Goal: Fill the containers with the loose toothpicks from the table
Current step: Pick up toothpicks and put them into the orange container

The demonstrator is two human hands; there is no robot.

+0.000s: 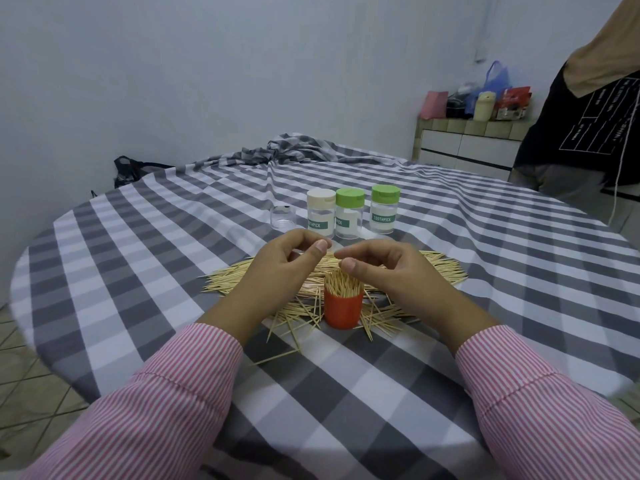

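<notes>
**Two hands above a red cup of toothpicks**

Head view: a table [145, 258] under a grey-and-white checked cloth fills the middle of the frame. Just below centre stands a red cup [343, 309], upright and packed with toothpicks that stick up past its rim. Around and behind the cup lies a wide heap of loose toothpicks [433, 268], spreading left and right across the cloth, with a few strays lower down toward the near edge.

The left hand [277, 271] hovers left of the cup, thumb and forefinger curled close together; whether they pinch a toothpick cannot be told. The right hand [391, 271] hangs just above the cup's mouth, thumb tip near the toothpick ends, fingers bent and nearly closed; what it holds, if anything, cannot be told. Both arms wear pink-and-white striped sleeves [166, 403].

Behind the hands, above centre, stand three clear bottles labelled TOOTHPICK: one with a cream cap [320, 213], two with green caps [350, 213] [385, 209]. Left of them sits a small clear jar [283, 219] with no lid. At the right edge of the frame stands another person in a dark shirt [581, 133].
</notes>
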